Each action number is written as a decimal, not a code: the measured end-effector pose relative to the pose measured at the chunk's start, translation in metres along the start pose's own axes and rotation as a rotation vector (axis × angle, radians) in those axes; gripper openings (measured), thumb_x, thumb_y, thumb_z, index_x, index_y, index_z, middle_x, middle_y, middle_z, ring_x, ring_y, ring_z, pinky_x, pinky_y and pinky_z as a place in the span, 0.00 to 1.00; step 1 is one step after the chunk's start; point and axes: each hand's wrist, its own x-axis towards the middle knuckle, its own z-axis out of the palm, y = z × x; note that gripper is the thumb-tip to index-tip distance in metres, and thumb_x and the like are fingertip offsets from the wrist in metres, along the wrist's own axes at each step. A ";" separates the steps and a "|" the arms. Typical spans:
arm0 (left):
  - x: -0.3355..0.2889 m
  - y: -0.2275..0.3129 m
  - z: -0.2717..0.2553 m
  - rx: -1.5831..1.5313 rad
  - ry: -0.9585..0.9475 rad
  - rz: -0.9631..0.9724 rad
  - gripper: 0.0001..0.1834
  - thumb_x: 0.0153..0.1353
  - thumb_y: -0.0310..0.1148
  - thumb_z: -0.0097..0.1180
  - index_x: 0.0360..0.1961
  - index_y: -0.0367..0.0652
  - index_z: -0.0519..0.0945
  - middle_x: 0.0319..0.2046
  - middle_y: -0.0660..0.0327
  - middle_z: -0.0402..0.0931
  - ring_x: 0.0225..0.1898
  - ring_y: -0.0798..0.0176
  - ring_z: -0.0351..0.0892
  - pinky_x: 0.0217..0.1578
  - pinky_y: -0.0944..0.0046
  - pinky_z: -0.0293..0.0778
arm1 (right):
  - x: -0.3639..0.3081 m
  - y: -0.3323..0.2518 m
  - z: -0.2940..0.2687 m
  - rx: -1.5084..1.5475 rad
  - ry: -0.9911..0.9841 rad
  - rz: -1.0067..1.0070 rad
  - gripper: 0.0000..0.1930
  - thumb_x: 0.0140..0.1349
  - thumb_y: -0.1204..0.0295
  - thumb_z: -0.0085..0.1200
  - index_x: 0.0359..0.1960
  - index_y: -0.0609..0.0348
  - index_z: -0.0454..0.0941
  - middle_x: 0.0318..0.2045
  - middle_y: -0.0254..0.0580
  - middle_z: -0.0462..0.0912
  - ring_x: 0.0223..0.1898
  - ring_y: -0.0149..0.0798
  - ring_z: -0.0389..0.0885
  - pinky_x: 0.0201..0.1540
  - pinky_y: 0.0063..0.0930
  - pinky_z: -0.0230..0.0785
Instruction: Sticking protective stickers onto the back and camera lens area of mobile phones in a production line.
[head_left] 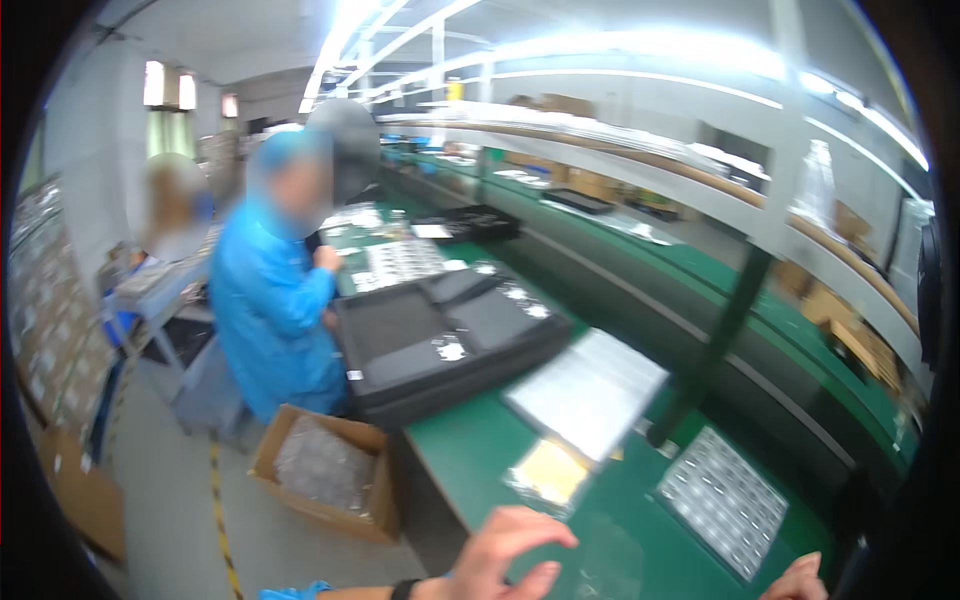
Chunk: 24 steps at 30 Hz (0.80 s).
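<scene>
My left hand (500,558) is over the near edge of the green table, its thumb and fingers apart and nothing visible between them. Just right of it, a clear plastic bag (608,562) lies on the table, faint against the green. Only part of my right hand (797,582) shows at the lower edge; its grip is cut off. Closest to that hand is a tray of small metallic parts in rows (724,502). Beyond my left hand, a clear bag with a yellow sheet (552,474) lies beside a stack of white sheets (590,385).
Large black foam trays (450,345) sit farther along the green table (455,440). A person in a blue coat (275,290) stands at its left side. On the floor is a cardboard box of clear bags (325,470). A post (725,330) and shelf rail border the right.
</scene>
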 end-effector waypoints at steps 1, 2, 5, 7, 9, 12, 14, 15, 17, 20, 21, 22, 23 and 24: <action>-0.021 -0.002 0.003 0.018 0.053 0.008 0.13 0.55 0.21 0.56 0.43 0.37 0.76 0.40 0.52 0.78 0.43 0.48 0.76 0.48 0.55 0.70 | -0.014 0.018 0.002 0.022 -0.133 0.029 0.15 0.69 0.75 0.46 0.55 0.66 0.70 0.28 0.45 0.77 0.27 0.41 0.72 0.34 0.42 0.64; -0.033 -0.016 0.000 0.110 -0.011 -0.010 0.13 0.55 0.20 0.56 0.43 0.37 0.76 0.40 0.52 0.77 0.44 0.48 0.76 0.48 0.54 0.70 | -0.031 0.032 0.007 -0.084 -0.275 0.105 0.15 0.67 0.77 0.48 0.55 0.65 0.71 0.29 0.47 0.78 0.28 0.44 0.74 0.36 0.41 0.67; -0.067 -0.050 -0.005 0.275 -0.094 -0.075 0.11 0.56 0.20 0.56 0.42 0.38 0.77 0.42 0.53 0.77 0.45 0.48 0.75 0.47 0.54 0.70 | -0.081 0.059 0.023 -0.225 -0.572 0.418 0.19 0.65 0.77 0.51 0.57 0.62 0.71 0.29 0.52 0.79 0.31 0.48 0.77 0.38 0.36 0.70; -0.086 -0.072 -0.004 0.427 0.001 -0.158 0.09 0.55 0.20 0.56 0.39 0.37 0.78 0.41 0.53 0.77 0.44 0.48 0.76 0.47 0.55 0.71 | -0.103 0.074 0.031 -0.117 -0.643 0.845 0.21 0.64 0.77 0.52 0.60 0.57 0.70 0.30 0.53 0.79 0.31 0.47 0.79 0.37 0.35 0.71; -0.100 -0.084 -0.011 0.480 0.025 -0.182 0.07 0.59 0.21 0.53 0.39 0.34 0.79 0.41 0.51 0.78 0.42 0.48 0.77 0.46 0.56 0.71 | -0.128 0.096 0.031 -0.107 -0.674 0.836 0.22 0.65 0.76 0.51 0.62 0.57 0.68 0.32 0.53 0.79 0.32 0.45 0.80 0.38 0.35 0.71; -0.129 -0.098 -0.036 0.570 0.059 -0.328 0.11 0.62 0.27 0.52 0.46 0.40 0.77 0.55 0.51 0.71 0.61 0.45 0.66 0.62 0.50 0.62 | -0.170 0.136 0.035 0.192 -0.321 1.017 0.19 0.68 0.73 0.48 0.60 0.59 0.67 0.30 0.38 0.73 0.30 0.35 0.71 0.34 0.24 0.63; -0.154 -0.108 -0.049 0.620 0.043 -0.485 0.10 0.62 0.26 0.51 0.45 0.41 0.78 0.56 0.50 0.70 0.62 0.44 0.65 0.62 0.50 0.62 | -0.187 0.142 0.041 0.287 -0.154 1.085 0.15 0.69 0.75 0.44 0.55 0.65 0.69 0.22 0.28 0.64 0.23 0.22 0.62 0.26 0.17 0.55; -0.164 -0.105 -0.051 0.638 0.018 -0.548 0.10 0.63 0.25 0.50 0.44 0.40 0.78 0.55 0.49 0.72 0.61 0.45 0.66 0.61 0.51 0.63 | -0.169 0.143 0.042 0.353 -0.132 1.155 0.13 0.69 0.76 0.44 0.54 0.65 0.70 0.22 0.28 0.64 0.24 0.21 0.62 0.26 0.17 0.55; -0.171 -0.090 -0.044 0.621 -0.005 -0.611 0.09 0.64 0.25 0.49 0.44 0.39 0.77 0.50 0.50 0.76 0.56 0.47 0.72 0.58 0.54 0.66 | -0.157 0.141 0.050 0.389 -0.140 1.117 0.13 0.70 0.76 0.43 0.53 0.64 0.70 0.22 0.29 0.66 0.23 0.21 0.63 0.25 0.16 0.55; -0.173 -0.086 -0.002 0.305 -0.069 -0.843 0.08 0.65 0.26 0.48 0.43 0.38 0.77 0.42 0.49 0.79 0.46 0.46 0.78 0.51 0.54 0.71 | -0.162 0.143 0.056 0.358 -0.133 1.127 0.12 0.71 0.72 0.46 0.52 0.61 0.73 0.22 0.28 0.70 0.22 0.20 0.63 0.23 0.14 0.54; -0.167 -0.093 0.010 0.295 -0.070 -0.841 0.08 0.65 0.26 0.48 0.43 0.38 0.77 0.42 0.49 0.79 0.46 0.46 0.78 0.51 0.54 0.71 | -0.166 0.143 0.054 0.348 -0.133 1.125 0.12 0.71 0.72 0.46 0.52 0.61 0.73 0.22 0.28 0.70 0.22 0.20 0.63 0.23 0.14 0.54; -0.159 -0.096 0.022 0.237 -0.249 -0.763 0.09 0.64 0.27 0.48 0.43 0.38 0.78 0.40 0.48 0.79 0.43 0.45 0.78 0.47 0.52 0.72 | -0.166 0.144 0.053 0.336 -0.134 1.151 0.12 0.71 0.71 0.46 0.52 0.60 0.74 0.22 0.28 0.70 0.22 0.19 0.64 0.23 0.14 0.55; -0.158 -0.093 0.031 0.181 -0.426 -0.686 0.09 0.64 0.28 0.48 0.43 0.38 0.78 0.38 0.47 0.80 0.40 0.44 0.78 0.43 0.51 0.73 | -0.168 0.140 0.049 0.327 -0.138 1.183 0.11 0.71 0.71 0.46 0.51 0.60 0.74 0.22 0.28 0.71 0.22 0.19 0.65 0.24 0.14 0.55; -0.160 -0.095 0.036 0.179 -0.422 -0.684 0.09 0.64 0.28 0.48 0.43 0.38 0.78 0.38 0.47 0.80 0.40 0.44 0.78 0.43 0.51 0.73 | -0.168 0.137 0.047 0.315 -0.131 1.190 0.11 0.71 0.71 0.46 0.50 0.60 0.75 0.22 0.28 0.71 0.22 0.19 0.65 0.23 0.14 0.56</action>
